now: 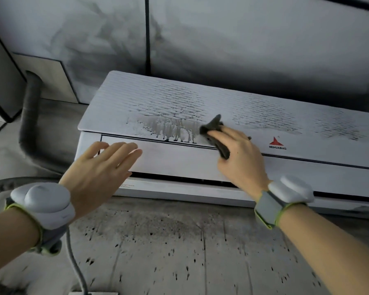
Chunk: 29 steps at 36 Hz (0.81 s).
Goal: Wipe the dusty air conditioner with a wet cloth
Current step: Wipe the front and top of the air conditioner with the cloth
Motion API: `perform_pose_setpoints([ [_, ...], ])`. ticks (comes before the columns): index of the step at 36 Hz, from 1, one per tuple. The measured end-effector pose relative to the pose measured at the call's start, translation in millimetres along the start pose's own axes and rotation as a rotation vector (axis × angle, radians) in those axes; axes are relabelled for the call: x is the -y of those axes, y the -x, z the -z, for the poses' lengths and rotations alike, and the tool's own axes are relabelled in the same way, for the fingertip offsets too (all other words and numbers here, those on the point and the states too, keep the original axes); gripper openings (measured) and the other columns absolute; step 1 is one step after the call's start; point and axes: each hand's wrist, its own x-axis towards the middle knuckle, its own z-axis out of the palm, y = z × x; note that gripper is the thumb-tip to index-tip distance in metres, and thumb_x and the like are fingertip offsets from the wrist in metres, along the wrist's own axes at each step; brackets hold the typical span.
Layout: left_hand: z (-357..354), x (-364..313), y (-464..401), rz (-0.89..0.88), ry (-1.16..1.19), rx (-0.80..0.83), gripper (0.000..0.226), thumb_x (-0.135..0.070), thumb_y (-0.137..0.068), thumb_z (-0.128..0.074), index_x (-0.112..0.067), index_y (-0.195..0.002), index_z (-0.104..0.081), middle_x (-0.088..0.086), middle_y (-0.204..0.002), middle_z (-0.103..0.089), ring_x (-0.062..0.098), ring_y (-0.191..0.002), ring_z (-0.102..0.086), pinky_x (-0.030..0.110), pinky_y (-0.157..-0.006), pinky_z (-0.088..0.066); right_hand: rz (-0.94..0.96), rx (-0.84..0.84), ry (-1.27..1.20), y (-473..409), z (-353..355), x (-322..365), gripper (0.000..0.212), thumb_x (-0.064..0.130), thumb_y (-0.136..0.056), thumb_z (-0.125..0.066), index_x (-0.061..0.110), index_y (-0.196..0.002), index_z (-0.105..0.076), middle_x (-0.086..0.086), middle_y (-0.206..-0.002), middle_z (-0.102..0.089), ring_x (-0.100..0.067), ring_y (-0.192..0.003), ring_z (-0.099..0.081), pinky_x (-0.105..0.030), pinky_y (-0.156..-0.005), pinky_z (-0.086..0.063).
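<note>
A white wall air conditioner (264,167) fills the middle of the view, its top panel streaked with dark dust and wet grey drip marks near the front edge. My right hand (239,154) presses a dark grey cloth (213,128) against the panel's front edge, just right of the drip marks. My left hand (100,167) lies flat with fingers spread on the left part of the front flap, holding nothing. Both wrists carry grey bands with white sensor pods.
A grey corrugated hose (30,116) runs from a wall opening down the left side. The wall below the unit (179,252) is speckled with dark splashes. A thin grey cable (75,262) hangs at lower left. A red logo (276,142) sits right of my right hand.
</note>
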Motion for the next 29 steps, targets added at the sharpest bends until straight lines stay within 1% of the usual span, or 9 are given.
perform_pose_setpoints([
  [3, -3, 15, 6, 0.004, -0.009, 0.005, 0.043, -0.026, -0.087, -0.042, -0.003, -0.118, -0.060, 0.011, -0.117, -0.060, 0.026, -0.100, -0.053, 0.038, -0.083, -0.036, -0.119, 0.031, 0.025, -23, -9, 17, 0.051, 0.003, -0.076, -0.050, 0.019, -0.124, -0.058, -0.003, -0.123, -0.060, -0.030, -0.111, -0.052, -0.035, -0.082, -0.045],
  [6, -4, 20, 8, -0.008, -0.016, 0.018, 0.046, -0.027, -0.088, -0.041, -0.002, -0.122, -0.059, 0.012, -0.120, -0.060, 0.028, -0.100, -0.060, 0.038, -0.084, -0.036, -0.117, 0.031, 0.035, -33, -15, 31, 0.048, 0.007, -0.078, -0.051, 0.019, -0.124, -0.058, -0.004, -0.121, -0.060, -0.031, -0.108, -0.053, -0.033, -0.078, -0.044],
  [11, -10, 25, 9, -0.032, -0.005, 0.028, 0.046, -0.025, -0.088, -0.040, -0.001, -0.124, -0.058, 0.013, -0.123, -0.060, 0.028, -0.104, -0.061, 0.039, -0.085, -0.036, 0.068, 0.060, -0.019, -7, -21, 49, 0.058, -0.003, -0.069, -0.056, 0.016, -0.123, -0.059, -0.005, -0.127, -0.058, -0.031, -0.115, -0.053, -0.039, -0.089, -0.046],
  [13, -12, 26, 10, -0.047, 0.000, 0.020, 0.047, -0.023, -0.086, -0.041, -0.001, -0.125, -0.057, 0.013, -0.123, -0.060, 0.027, -0.107, -0.057, 0.039, -0.086, -0.036, 0.106, 0.070, -0.004, -2, -17, 43, 0.059, -0.005, -0.068, -0.056, 0.016, -0.124, -0.059, -0.004, -0.129, -0.057, -0.030, -0.116, -0.053, -0.039, -0.088, -0.048],
  [16, -14, 29, 12, -0.082, 0.003, -0.012, 0.051, -0.013, -0.078, -0.060, 0.000, -0.127, -0.056, 0.014, -0.126, -0.059, 0.024, -0.112, -0.045, 0.037, -0.086, -0.034, 0.038, 0.073, 0.045, -10, -10, 37, 0.058, -0.001, -0.074, -0.055, 0.022, -0.127, -0.056, 0.001, -0.131, -0.055, -0.026, -0.116, -0.052, -0.034, -0.083, -0.048],
  [19, -13, 33, 12, -0.080, 0.009, 0.038, 0.076, -0.009, -0.055, -0.081, 0.001, -0.127, -0.056, 0.014, -0.128, -0.058, 0.023, -0.113, -0.043, 0.036, -0.086, -0.034, -0.080, 0.077, 0.084, -26, -15, 42, 0.055, 0.004, -0.078, -0.051, 0.025, -0.129, -0.053, 0.003, -0.131, -0.053, -0.025, -0.113, -0.050, -0.031, -0.079, -0.044],
  [23, -12, 36, 13, -0.085, 0.056, 0.032, 0.079, -0.004, -0.052, -0.083, 0.000, -0.126, -0.057, 0.012, -0.126, -0.060, 0.022, -0.111, -0.043, 0.034, -0.084, -0.035, -0.140, 0.058, 0.102, -37, -25, 57, 0.048, 0.009, -0.080, -0.052, 0.021, -0.127, -0.055, -0.003, -0.126, -0.046, -0.029, -0.103, -0.052, -0.029, -0.070, -0.037],
  [25, -12, 35, 13, -0.091, 0.073, 0.018, 0.076, -0.002, -0.053, -0.082, -0.001, -0.125, -0.058, 0.011, -0.126, -0.060, 0.021, -0.111, -0.047, 0.033, -0.083, -0.036, -0.109, 0.050, 0.079, -29, -26, 64, 0.050, 0.007, -0.077, -0.055, 0.021, -0.125, -0.057, -0.004, -0.124, -0.045, -0.029, -0.098, -0.053, -0.032, -0.070, -0.043],
  [29, -11, 38, 15, -0.088, 0.104, 0.028, 0.078, -0.001, -0.052, -0.082, -0.001, -0.126, -0.058, 0.011, -0.128, -0.059, 0.020, -0.112, -0.049, 0.032, -0.083, -0.036, 0.093, 0.110, 0.066, 0, -30, 76, 0.058, 0.001, -0.068, -0.061, 0.019, -0.123, -0.058, -0.006, -0.124, -0.050, -0.029, -0.101, -0.057, -0.036, -0.068, -0.053],
])
